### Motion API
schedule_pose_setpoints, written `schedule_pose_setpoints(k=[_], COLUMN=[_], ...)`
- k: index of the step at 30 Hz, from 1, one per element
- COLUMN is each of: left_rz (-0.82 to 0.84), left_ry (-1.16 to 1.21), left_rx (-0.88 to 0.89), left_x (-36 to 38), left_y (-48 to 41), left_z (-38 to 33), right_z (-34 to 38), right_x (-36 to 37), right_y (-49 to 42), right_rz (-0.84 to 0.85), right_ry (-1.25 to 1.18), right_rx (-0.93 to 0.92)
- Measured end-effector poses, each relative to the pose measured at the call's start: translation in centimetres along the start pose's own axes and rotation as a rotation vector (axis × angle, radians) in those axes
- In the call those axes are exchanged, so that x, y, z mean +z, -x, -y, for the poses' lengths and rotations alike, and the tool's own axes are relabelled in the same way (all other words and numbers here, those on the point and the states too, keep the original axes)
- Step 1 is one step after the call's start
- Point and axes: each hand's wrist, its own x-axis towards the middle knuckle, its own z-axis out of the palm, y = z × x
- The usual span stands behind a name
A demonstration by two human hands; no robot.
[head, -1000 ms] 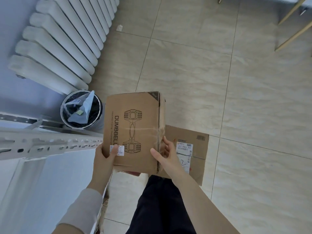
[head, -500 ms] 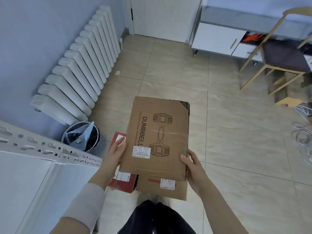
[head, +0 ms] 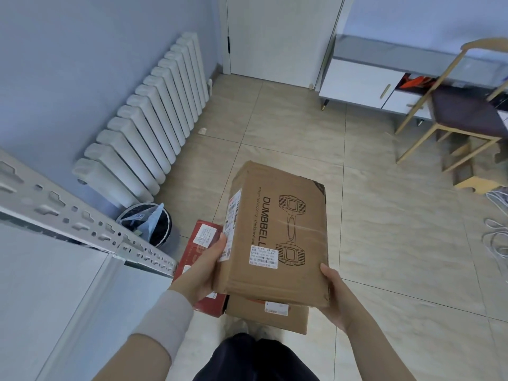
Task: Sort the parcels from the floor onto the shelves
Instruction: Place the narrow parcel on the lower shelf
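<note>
- Brown cardboard box [head: 277, 235], printed with a dumbbell drawing and the word DUMBBELL, is held in the air in front of the person, above the floor [head: 384, 229] and to the right of the shelf [head: 68, 215].
- Its printed face points up and its left side shows; a white label sits on each of those two faces.
- The left hand [head: 203, 268] grips the near left side of the cardboard box, thumb lying against the side label, the other fingers hidden underneath.
- The right hand [head: 338, 298] holds the near right corner, thumb up along the edge, fingers curled under and out of sight.
- A red box [head: 202, 240] lies on the floor at the foot of the shelf, partly behind the left hand.
- A flat brown box [head: 275, 317] lies on the floor just right of the red box, mostly covered by the held one.
- The shelf is white perforated metal, at the left edge of the view.
- A black bin [head: 162, 232] with a grey bag in it stands between the shelf and a white radiator [head: 154, 114].
- Far right stand a wooden chair [head: 464, 119] and a white cabinet [head: 357, 83]; white cables [head: 497, 232] lie at the right edge.
</note>
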Motion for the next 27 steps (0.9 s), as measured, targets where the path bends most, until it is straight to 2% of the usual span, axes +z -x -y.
schedule_pose_setpoints(k=[4,9,11,14,16,21,27], left_rz=[-0.006,-0.023,-0.047,-0.093,-0.152,-0.301,-0.355], left_ry=[0.057,0.005,0.028,0.053,0.057,-0.112,-0.216], left_rx=[0.048,0.154,0.177,0.211,0.237,0.328,0.399], left_x=[0.4,0.7,0.7,1.0,1.2,2.5,4.2], left_y=[0.1,-0.3,-0.4,-0.6,-0.9,-1.0,-0.3], left_z=[0.5,1.1,1.3,1.4,1.5,2.0,3.5], right_z=[0.7,1.6,1.7,1.9,1.6,-0.2,-2.0], right_x=[0.0,0.3,1.2,3.7,5.6,9.2,9.1], right_y=[-0.1,-1.1,-1.3,-0.9,-0.5,-0.7,-1.3], right_rz=[-0.026,-0.129,-0.218,-0.43,-0.453,-0.298,-0.313], right_ry=[0.029,0.251,0.416,0.795,0.917,0.975,0.793], right_rx=[0.029,-0.006,-0.062,-0.239,-0.359,-0.382,-0.401])
